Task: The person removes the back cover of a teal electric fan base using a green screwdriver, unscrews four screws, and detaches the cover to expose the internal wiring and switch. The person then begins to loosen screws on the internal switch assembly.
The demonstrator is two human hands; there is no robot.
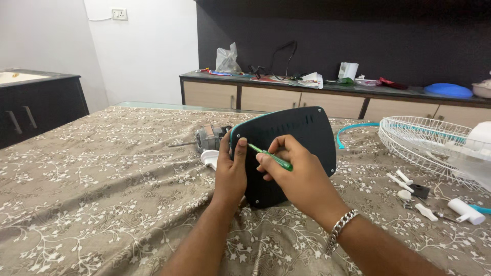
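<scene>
Fingers pinch green screwdriver over patterned bedsheet.

- brown bedspread with a white twig pattern covers pretty much the whole near surface
- white wire fan grille lying on the right, with a teal ring just to its left
- bunch of small white plastic parts scattered near right
- long sideboard along the far wall, cluttered with stuff: a clear plastic bag, papers, a blue lid far right
- dark cabinet on the far left
- wall socket up on the white wall
</scene>
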